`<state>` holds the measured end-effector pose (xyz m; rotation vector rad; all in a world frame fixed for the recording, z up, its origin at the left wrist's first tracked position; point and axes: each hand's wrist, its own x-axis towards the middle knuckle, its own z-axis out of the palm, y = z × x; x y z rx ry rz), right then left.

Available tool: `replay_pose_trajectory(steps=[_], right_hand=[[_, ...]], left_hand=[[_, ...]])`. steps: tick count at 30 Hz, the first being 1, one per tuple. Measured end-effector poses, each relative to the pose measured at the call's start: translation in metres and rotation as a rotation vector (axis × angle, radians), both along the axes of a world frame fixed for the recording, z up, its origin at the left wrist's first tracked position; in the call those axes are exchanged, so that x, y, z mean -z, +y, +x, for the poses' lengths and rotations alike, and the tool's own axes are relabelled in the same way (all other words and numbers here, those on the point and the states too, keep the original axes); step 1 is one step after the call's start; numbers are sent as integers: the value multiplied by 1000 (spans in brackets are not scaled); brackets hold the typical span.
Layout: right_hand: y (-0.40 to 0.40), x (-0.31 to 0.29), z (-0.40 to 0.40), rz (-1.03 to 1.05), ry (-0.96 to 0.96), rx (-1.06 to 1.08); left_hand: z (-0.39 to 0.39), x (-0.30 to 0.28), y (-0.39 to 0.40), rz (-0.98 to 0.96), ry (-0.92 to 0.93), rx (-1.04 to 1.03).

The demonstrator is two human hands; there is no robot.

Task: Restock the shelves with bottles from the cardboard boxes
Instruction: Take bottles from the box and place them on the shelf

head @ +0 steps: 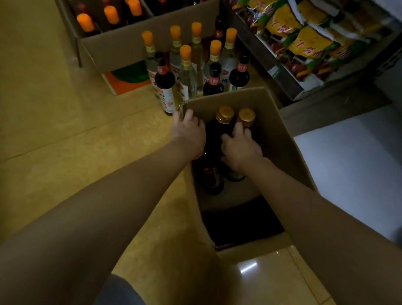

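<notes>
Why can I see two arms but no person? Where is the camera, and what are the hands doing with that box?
The camera sits on the person's head and looks down, so you see only their own arms. They are filling shop shelves. On the floor is an open cardboard box with two dark bottles with gold caps inside. The right hand is wrapped around the neck of one gold-capped bottle. The left hand rests at the box's edge, beside the other bottle. Behind stand loose bottles with orange caps on the floor, and another box of bottles. On the right is a shelf of yellow snack bags.
</notes>
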<state>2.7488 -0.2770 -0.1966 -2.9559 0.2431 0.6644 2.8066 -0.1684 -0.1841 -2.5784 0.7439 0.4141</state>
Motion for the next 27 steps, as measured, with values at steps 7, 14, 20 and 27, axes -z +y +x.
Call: replay_pose_trajectory(steps=[7, 14, 20, 27], right_hand=[[-26, -2, -50, 176, 31, 331], [-17, -51, -86, 249, -46, 407], [-9, -129, -110, 306, -93, 384], [-2, -256, -126, 335, -125, 406]], left_hand=[[-31, -3, -8, -173, 72, 77], [-86, -28, -8, -476, 407, -15], [-91, -119, -1, -591, 416, -130], [-105, -248, 3, -664, 372, -183]])
